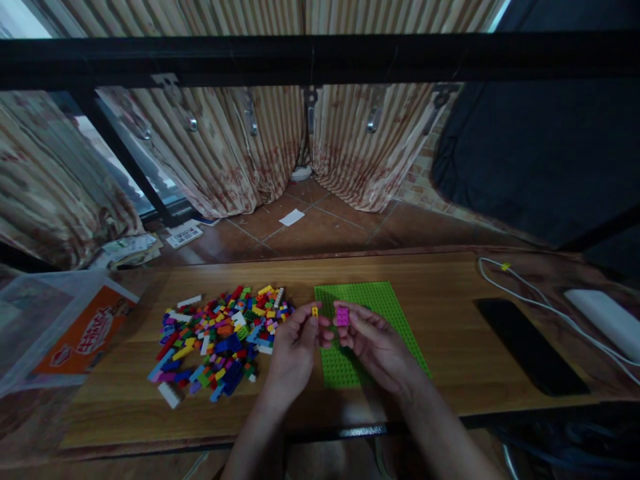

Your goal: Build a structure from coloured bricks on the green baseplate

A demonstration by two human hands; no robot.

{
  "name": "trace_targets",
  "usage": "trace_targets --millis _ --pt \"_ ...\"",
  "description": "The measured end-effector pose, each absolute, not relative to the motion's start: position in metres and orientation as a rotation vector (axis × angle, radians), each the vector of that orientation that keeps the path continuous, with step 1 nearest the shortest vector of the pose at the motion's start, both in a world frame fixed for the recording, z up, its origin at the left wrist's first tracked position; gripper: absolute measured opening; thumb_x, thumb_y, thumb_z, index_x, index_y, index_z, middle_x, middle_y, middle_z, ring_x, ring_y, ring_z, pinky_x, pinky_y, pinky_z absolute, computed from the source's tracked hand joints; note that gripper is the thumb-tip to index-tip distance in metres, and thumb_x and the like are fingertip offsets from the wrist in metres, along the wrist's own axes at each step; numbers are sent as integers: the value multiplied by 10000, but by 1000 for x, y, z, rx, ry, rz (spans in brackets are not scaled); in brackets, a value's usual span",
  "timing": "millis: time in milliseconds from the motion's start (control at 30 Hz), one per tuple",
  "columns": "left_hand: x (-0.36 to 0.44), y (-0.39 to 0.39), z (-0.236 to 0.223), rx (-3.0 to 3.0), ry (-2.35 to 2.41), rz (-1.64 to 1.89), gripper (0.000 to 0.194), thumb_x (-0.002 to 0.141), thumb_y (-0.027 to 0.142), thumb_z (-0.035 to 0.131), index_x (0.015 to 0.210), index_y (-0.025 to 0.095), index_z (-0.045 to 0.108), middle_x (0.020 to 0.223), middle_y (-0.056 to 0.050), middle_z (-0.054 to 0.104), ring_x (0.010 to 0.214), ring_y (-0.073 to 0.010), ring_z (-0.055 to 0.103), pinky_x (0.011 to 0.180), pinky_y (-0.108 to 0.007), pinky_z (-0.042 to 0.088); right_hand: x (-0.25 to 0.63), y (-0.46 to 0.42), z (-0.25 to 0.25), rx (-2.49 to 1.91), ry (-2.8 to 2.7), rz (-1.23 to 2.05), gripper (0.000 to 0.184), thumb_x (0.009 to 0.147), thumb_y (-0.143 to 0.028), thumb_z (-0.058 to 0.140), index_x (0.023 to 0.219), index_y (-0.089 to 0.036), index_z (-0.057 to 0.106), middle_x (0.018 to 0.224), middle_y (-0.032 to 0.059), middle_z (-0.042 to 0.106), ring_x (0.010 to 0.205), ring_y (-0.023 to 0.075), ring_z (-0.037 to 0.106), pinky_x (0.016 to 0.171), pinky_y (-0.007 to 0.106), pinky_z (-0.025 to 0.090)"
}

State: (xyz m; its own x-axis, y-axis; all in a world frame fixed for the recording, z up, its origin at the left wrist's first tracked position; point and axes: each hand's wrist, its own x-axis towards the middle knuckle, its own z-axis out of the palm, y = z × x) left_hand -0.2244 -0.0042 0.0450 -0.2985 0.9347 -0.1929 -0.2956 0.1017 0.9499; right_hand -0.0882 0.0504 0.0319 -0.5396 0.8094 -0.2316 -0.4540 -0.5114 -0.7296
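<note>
Wood-topped counter [445, 287]: carries everything at work; its bare strip right of the green plate gives the right forearm room to swing without knocking anything.
Loose-brick pile [227, 343]: spread left of the plate in mixed colours, near the left hand; the wrist is best held high so that no sleeve of movement drags through it.
Green baseplate [357, 295]: flat on the counter, studs up, partly hidden beneath the hands.
Dark flat slab [530, 347]: phone-like, well apart at the right, out of the way.
Right hand [383, 350]: over the plate, thumb and fingers narrowed around the magenta brick; a side grip suits it, leaving the studs free.
Left hand [293, 350]: near the plate's left edge, pinching the yellow piece between thumb and finger.
Magenta brick [342, 317]: above the plate, studs visible, apart from the yellow piece; steadiest held level.
Yellow piece [315, 311]: smallest, at the left fingertips; likely to slip or twist, so light, even pressure serves best.
</note>
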Motion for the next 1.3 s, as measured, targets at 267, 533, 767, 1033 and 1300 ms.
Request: trace_targets --millis 267,533,767,1033,1300 --pt "-253 -13 37 750 1424 1429 403 847 380 548 1131 100 608 887 -90 697 632 -138 619 551 -248 497 -90 50 27 -820 -768 2063 273 731 -305 801 984 -208 763 732 2 683 626 79 585 585 177 518" --pt "-291 -29 42 1240 2444 1001 283 860 253 524 1050 177 720 1001 -111 738 904 -278 685 849 -406 502 -95 48 26 -868 -865 1992 359 653 -306 852 992 -233 758 789 -1 701 664 79 604 636 196 511" --pt "-305 -32 40 1263 2656 787 271 842 194 532 1027 204 729 849 -86 748 809 -271 697 750 -360 510 -96 46 22 -945 -950 1935 347 653 -342 848 966 -224 759 871 31 709 695 107 606 637 229 511" --pt "-297 -33 42 1259 2612 980 255 837 195 551 1036 203 711 1085 -98 705 805 -238 674 749 -348 509 -98 45 21 -962 -1046 1879 350 643 -374 849 943 -216 764 825 31 699 683 117 584 628 242 495" --pt "-224 -25 45 1206 1597 1362 280 914 366 562 1109 180 639 955 -55 701 829 -167 655 741 -264 518 -104 40 18 -858 -1079 1832 320 707 -376 807 1002 -261 760 842 13 712 738 131 602 722 273 491"
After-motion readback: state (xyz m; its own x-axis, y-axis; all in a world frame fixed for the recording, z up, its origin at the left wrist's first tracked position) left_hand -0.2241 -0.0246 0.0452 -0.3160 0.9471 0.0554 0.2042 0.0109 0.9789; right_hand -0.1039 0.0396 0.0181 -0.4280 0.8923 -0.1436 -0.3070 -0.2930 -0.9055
